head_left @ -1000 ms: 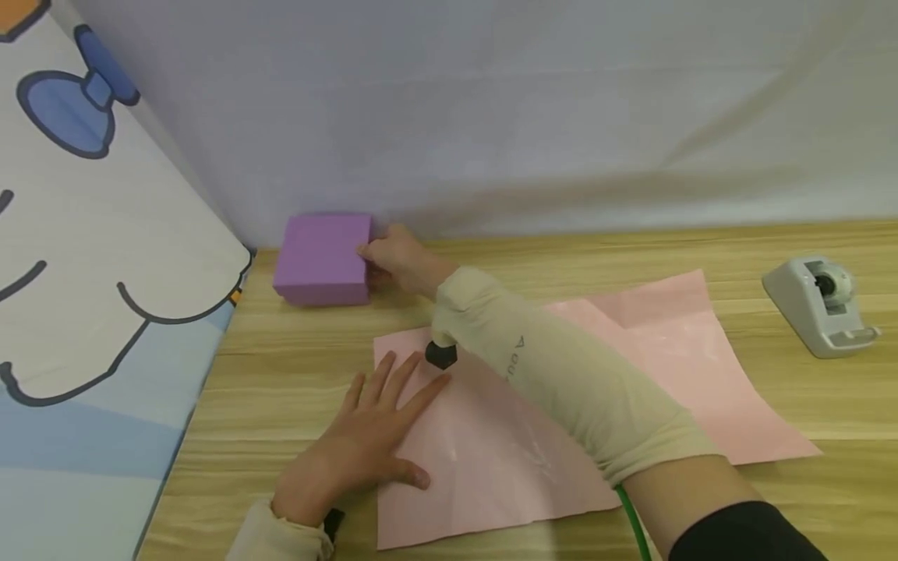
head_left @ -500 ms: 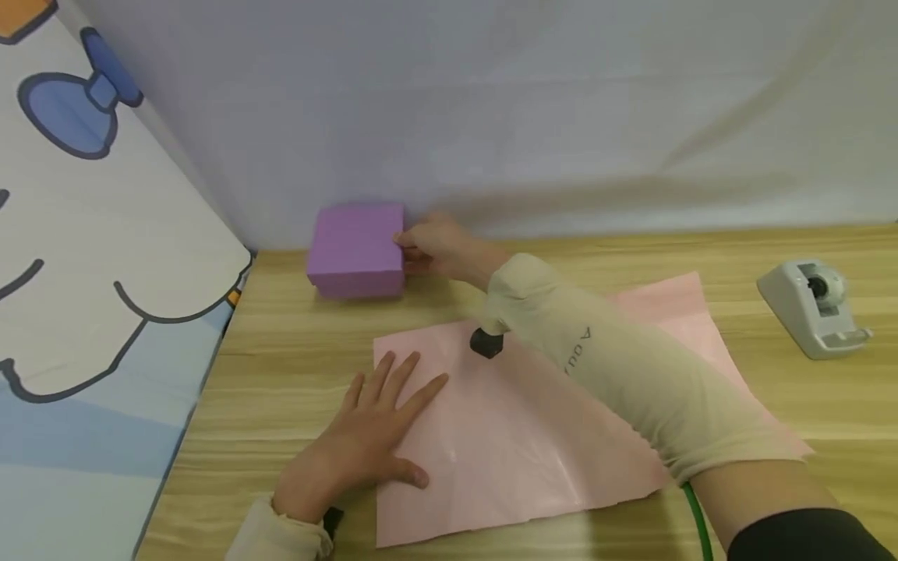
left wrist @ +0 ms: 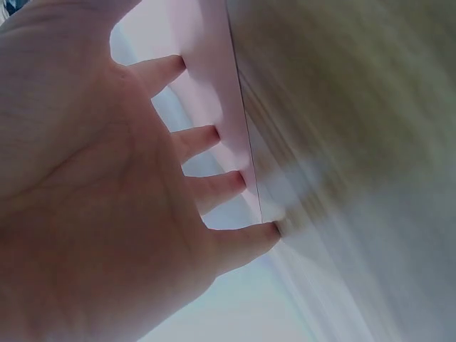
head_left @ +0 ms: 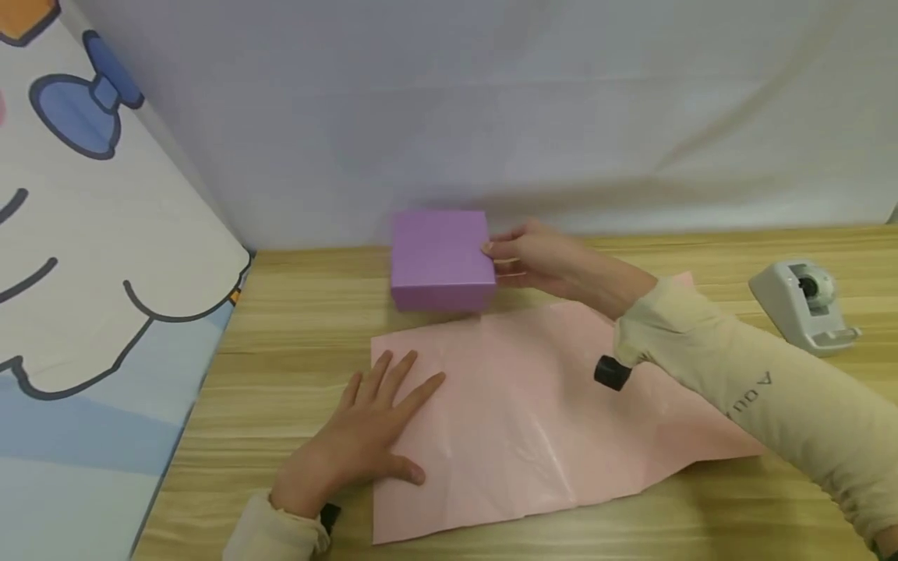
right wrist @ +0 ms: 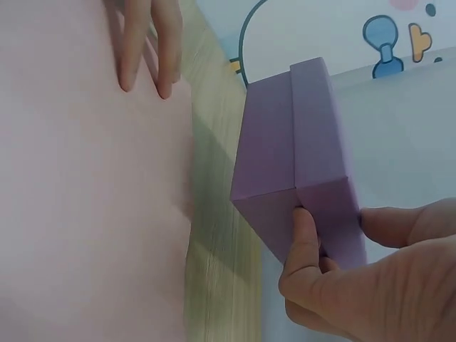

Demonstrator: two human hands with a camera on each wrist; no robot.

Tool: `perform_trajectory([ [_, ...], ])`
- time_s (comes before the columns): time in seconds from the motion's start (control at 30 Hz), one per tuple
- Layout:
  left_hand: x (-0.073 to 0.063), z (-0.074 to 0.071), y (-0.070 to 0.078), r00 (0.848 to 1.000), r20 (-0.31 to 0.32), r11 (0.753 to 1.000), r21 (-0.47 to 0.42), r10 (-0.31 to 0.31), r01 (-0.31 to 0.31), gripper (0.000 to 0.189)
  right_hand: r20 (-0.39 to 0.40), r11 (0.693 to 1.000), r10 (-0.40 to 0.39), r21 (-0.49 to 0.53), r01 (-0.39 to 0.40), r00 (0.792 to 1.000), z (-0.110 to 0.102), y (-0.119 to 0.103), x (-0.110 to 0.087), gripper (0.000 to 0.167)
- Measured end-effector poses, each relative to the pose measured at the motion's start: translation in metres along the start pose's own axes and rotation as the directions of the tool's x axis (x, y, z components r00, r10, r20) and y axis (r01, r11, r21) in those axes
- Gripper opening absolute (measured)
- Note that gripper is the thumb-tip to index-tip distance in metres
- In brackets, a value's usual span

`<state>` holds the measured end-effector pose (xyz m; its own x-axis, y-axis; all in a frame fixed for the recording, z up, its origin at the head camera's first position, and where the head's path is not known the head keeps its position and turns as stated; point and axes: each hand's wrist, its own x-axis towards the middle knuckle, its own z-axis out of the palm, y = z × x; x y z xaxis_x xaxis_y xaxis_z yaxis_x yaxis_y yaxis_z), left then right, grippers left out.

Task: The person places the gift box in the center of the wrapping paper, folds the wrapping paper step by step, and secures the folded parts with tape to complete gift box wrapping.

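Note:
A purple lidded box (head_left: 442, 253) is at the back of the table, behind the pink paper sheet (head_left: 491, 421). My right hand (head_left: 543, 257) grips its right side, with the thumb on top and the fingers curled at the side, as the right wrist view shows on the box (right wrist: 278, 135). In that view the box is off the tabletop. My left hand (head_left: 354, 440) lies with spread, straight fingers on the left edge of the sheet. In the left wrist view the fingertips (left wrist: 206, 133) rest along the paper's border, the little finger at the bare wood.
A white tape dispenser (head_left: 803, 304) stands at the right on the wooden table (head_left: 281, 374). A pale curtain (head_left: 449, 117) hangs along the back edge, and a cartoon-printed cloth (head_left: 91, 257) borders the left side. The paper's right part is creased and lifted under the right sleeve (head_left: 758, 382).
My right hand has carried the purple box rightward from the back left corner to behind the paper. My left hand has stayed on the sheet's left edge.

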<state>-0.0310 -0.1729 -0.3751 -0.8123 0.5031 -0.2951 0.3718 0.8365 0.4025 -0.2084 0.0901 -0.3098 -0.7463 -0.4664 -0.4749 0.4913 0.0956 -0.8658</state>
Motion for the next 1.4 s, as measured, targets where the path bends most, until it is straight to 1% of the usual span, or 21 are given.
perform_trajectory([
  [0.13, 0.003, 0.000, -0.001, 1.000, 0.002, 1.000, 0.006, 0.008, -0.008, 0.118, 0.018, 0.997, -0.020, -0.072, 0.021, 1.000, -0.018, 0.008, -0.031, 0.051],
  [0.3, 0.005, 0.000, -0.003, 1.000, 0.007, 1.000, 0.006, 0.014, -0.014, 0.119, 0.020, 0.983, -0.022, -0.183, 0.025, 1.000, -0.040, 0.024, -0.068, 0.062],
  [0.37, 0.005, -0.001, -0.004, 1.000, 0.009, 1.000, 0.005, 0.013, -0.013, 0.118, 0.018, 0.978, -0.017, -0.208, 0.020, 1.000, -0.049, 0.033, -0.079, 0.067],
  [0.5, 0.005, -0.001, -0.007, 1.000, 0.012, 1.000, 0.010, 0.006, -0.006, 0.118, 0.008, 0.972, -0.005, -0.234, 0.006, 1.000, -0.062, 0.053, -0.095, 0.069],
  [0.57, 0.004, -0.001, -0.008, 1.000, 0.016, 1.000, 0.003, 0.002, -0.002, 0.118, 0.000, 0.970, -0.002, -0.242, 0.002, 1.000, -0.066, 0.063, -0.101, 0.066],
  [0.73, 0.003, -0.002, -0.009, 1.000, 0.014, 1.000, 0.000, 0.002, -0.002, 0.118, -0.027, 0.964, -0.009, -0.264, 0.002, 1.000, -0.068, 0.082, -0.114, 0.062],
  [0.83, 0.002, -0.002, -0.010, 1.000, 0.007, 1.000, 0.008, 0.004, -0.005, 0.117, -0.047, 0.962, -0.004, -0.274, -0.009, 0.999, -0.069, 0.091, -0.120, 0.065],
  [0.93, 0.003, -0.002, -0.011, 1.000, 0.008, 1.000, 0.017, 0.009, -0.009, 0.117, -0.056, 0.964, 0.005, -0.264, -0.019, 0.998, -0.069, 0.097, -0.126, 0.067],
  [1.17, 0.006, -0.006, -0.010, 1.000, 0.017, 0.999, 0.029, 0.019, -0.019, 0.117, -0.051, 0.973, -0.005, -0.230, -0.007, 0.999, -0.072, 0.108, -0.134, 0.061],
  [1.27, 0.009, -0.009, -0.010, 0.999, 0.019, 0.999, 0.026, 0.034, -0.035, 0.116, -0.065, 0.962, -0.021, -0.272, 0.003, 0.998, -0.072, 0.112, -0.135, 0.061],
  [1.4, 0.014, -0.014, -0.011, 0.998, 0.029, 0.998, 0.029, 0.049, -0.050, 0.115, -0.091, 0.937, -0.051, -0.349, 0.016, 0.995, -0.068, 0.114, -0.137, 0.062],
])
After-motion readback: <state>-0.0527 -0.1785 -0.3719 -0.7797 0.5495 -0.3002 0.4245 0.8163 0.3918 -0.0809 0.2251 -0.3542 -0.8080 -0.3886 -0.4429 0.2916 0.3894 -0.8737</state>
